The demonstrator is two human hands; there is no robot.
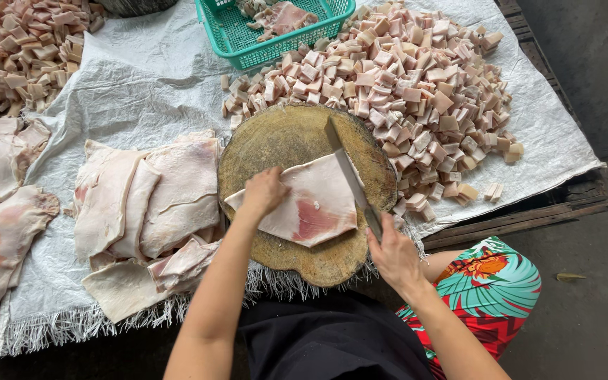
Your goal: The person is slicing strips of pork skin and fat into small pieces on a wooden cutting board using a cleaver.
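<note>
Head view: my left hand [263, 191] lies with fingers curled down, pressing one pale pink, flat slab of pork skin [302, 203] at the centre of the single round, worn wooden chopping block [276, 137]. My right hand [393, 255], at five o'clock from the slab, is closed around the handle of one long steel knife [347, 172]; the handle itself is hidden in my fist. One heap of small pink cut cubes [416, 91] spreads at one o'clock, a second at ten o'clock, cut off by the frame. One green plastic basket [248, 35] sits at twelve o'clock, partly out of view. Uncut slabs [149, 204] overlap at nine o'clock, too layered to count.
</note>
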